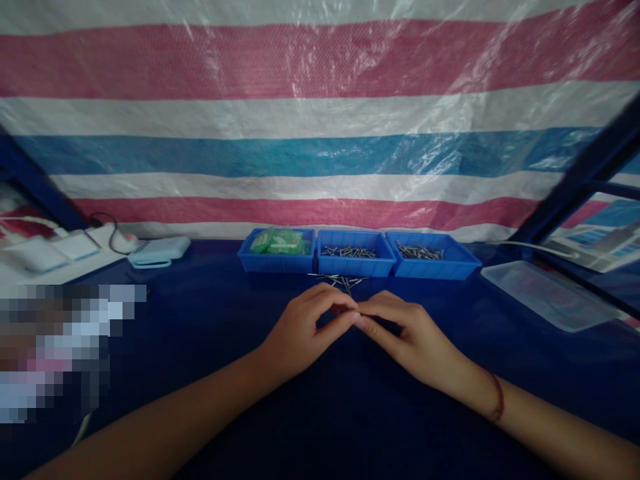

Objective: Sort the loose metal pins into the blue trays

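My left hand point(306, 327) and my right hand point(409, 328) meet over the dark blue table, fingertips pinched and touching each other. Whatever lies between the fingertips is too small or hidden to make out. Just beyond them is a loose pile of thin, silvery metal pins point(345, 283). Behind the pile, the middle blue bin point(356, 266) holds many similar pins. More of these thin metal pieces lie in the right blue bin point(434, 269). Green plastic packets point(281, 241) fill the left blue bin point(280, 265).
A clear plastic lid or tray point(550, 297) lies at the right. On the left are a light blue power bank-like case point(160, 250) and a white power strip point(107, 239) with plugs and cables. A striped plastic sheet point(320, 153) hangs behind the table. A blurred-out patch covers the left edge.
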Motion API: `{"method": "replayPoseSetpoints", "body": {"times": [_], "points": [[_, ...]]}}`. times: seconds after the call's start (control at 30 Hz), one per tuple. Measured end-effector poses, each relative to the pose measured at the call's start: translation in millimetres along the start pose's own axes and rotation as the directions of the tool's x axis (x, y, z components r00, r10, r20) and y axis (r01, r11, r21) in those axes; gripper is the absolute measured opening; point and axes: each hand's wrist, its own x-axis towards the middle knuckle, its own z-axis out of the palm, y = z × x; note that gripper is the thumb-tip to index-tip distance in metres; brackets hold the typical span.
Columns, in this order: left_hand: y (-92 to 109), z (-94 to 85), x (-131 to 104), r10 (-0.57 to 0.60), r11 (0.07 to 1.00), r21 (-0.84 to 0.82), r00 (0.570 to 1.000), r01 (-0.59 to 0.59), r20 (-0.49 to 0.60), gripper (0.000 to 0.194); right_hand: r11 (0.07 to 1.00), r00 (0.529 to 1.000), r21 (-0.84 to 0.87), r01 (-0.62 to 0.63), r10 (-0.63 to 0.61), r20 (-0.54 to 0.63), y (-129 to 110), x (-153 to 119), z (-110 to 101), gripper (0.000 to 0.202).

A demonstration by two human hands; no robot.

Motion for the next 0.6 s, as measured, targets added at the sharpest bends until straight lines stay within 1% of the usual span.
{"method": "replayPoseSetpoints", "body": {"times": [0.17,0.47,0.6], "points": [[1.1,-1.1,-0.6,0.012,1.0,-0.019,1.0,-0.012,-0.007,0.007,1.0,0.998,-0.014,0.02,-0.019,0.063,-1.9,1.2,-0.4,0.017],[0.6,-1.3,-0.3,-0.001,1.0,0.004,1.0,0.001,-0.011,0.006,0.996,0.993,-0.047,0.073,-0.068,0.093,-3.4,0.8,0.6,0.017],[0.8,-1.2,-0.8,0.003,1.0,0.0,1.0,-0.003,-0.005,0.006,0.995,0.994,-0.054,0.085,-0.081,0.079,-3.2,0.5,0.1,0.016]]}}
